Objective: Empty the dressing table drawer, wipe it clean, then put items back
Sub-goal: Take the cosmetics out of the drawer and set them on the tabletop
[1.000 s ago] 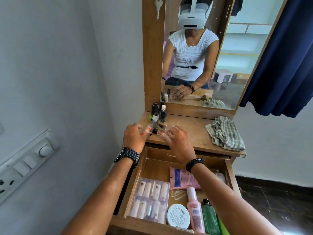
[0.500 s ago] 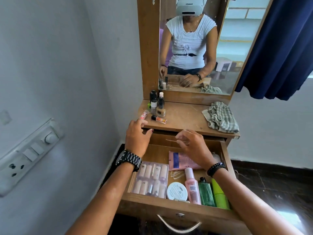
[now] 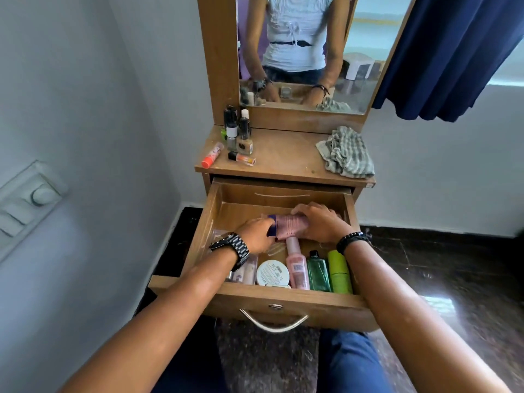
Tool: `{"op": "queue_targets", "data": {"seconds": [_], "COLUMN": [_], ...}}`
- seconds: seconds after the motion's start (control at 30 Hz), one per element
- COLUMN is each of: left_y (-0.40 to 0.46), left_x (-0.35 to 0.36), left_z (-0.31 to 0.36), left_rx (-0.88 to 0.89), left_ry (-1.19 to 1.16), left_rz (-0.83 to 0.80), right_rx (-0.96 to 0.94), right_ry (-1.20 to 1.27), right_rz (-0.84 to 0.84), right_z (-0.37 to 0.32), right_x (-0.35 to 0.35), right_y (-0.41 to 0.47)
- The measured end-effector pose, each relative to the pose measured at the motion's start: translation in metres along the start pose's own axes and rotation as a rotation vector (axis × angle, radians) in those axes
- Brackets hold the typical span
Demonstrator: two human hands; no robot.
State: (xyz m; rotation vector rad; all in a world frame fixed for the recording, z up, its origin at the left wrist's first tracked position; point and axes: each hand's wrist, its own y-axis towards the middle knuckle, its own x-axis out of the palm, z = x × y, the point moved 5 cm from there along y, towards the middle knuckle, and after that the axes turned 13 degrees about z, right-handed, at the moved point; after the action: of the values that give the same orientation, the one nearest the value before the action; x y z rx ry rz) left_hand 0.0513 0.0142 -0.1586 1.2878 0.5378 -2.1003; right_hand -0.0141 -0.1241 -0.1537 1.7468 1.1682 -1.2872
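The wooden drawer (image 3: 211, 219) stands pulled out below the dressing table top (image 3: 286, 158). Both hands are inside it. My left hand (image 3: 256, 235) and my right hand (image 3: 319, 222) grip a pink packet (image 3: 289, 225) with a blue band from either side, near the drawer's back. In the front lie a white round tin (image 3: 272, 273), a pink bottle (image 3: 296, 265), a green bottle (image 3: 319, 272), a lime tube (image 3: 338, 270) and a clear pack of small tubes (image 3: 246, 272), partly hidden under my left wrist.
On the table top stand several small nail polish bottles (image 3: 238, 129), with an orange-capped tube (image 3: 212, 155) and a small bottle (image 3: 242, 158) lying beside them. A checked cloth (image 3: 346, 153) sits at the right. A wall is at the left, a blue curtain (image 3: 453, 52) at the right.
Both hands left the two small tubes on the table top, came down into the drawer and took hold of the pink packet. The camera tilted downward.
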Motion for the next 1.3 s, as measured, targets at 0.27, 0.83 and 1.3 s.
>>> {"op": "queue_targets", "data": {"seconds": [0.27,0.83,1.3], "left_y": [-0.003,-0.02,-0.042], "left_x": [0.002,-0.062,-0.07], "left_z": [0.003,-0.002,-0.034], "left_rx": [0.041,-0.133,-0.641], "left_ry": [0.061,-0.488,-1.57], "left_rz": [0.031,0.501,0.303], "right_rx": [-0.042,-0.207,0.221], "right_ry": [-0.088,0.038,0.626], "right_rz": [-0.054,0.246,0.607], "right_z": [-0.001,-0.025,-0.014], "right_x": [0.002,-0.062,-0.074], "right_y": [-0.003,-0.031,-0.045]}}
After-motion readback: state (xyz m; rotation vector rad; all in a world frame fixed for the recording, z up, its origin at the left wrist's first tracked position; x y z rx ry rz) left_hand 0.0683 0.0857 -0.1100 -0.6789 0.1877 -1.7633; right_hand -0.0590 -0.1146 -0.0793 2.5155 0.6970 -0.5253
